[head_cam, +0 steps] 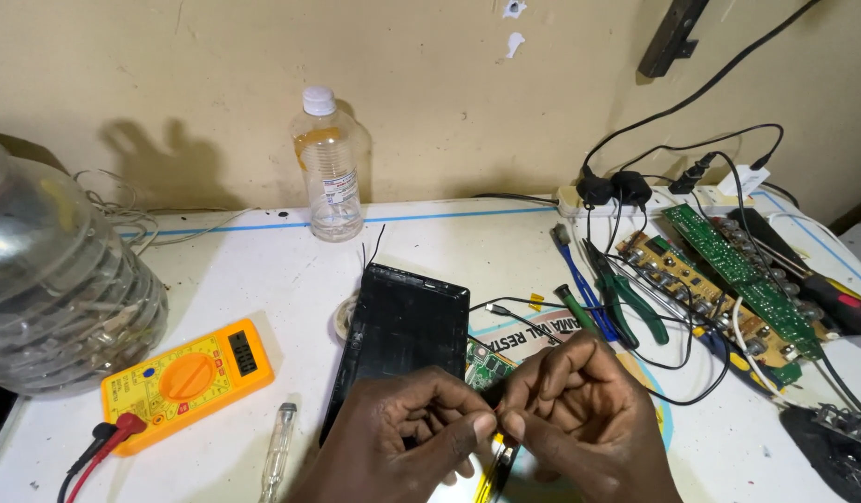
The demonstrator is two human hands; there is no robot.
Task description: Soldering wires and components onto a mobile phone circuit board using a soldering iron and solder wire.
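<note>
Fingers: left hand (407, 438) and right hand (579, 410) pinch a thin wire (498, 466) between touching fingertips.
Wire: low centre, over the black tablet (402, 326).
Doing it well: I'd pinch near the end, hands steady.
Around: yellow multimeter (188, 382) left, pliers (626, 303) right.

The white bench (263, 270), edged with a thin blue line, stands against a beige wall. On it lie an orange multimeter (188, 380) with red and black leads (100, 442) at the left, a clear screwdriver (277, 449) beside it, and a black flat panel (400, 331) in the middle. A plastic bottle (328, 168) stands upright near the wall. To the right lie green-handled pliers (630, 303), green circuit boards (738, 275), black cables (677, 359) and a white power strip (616, 197).
</note>
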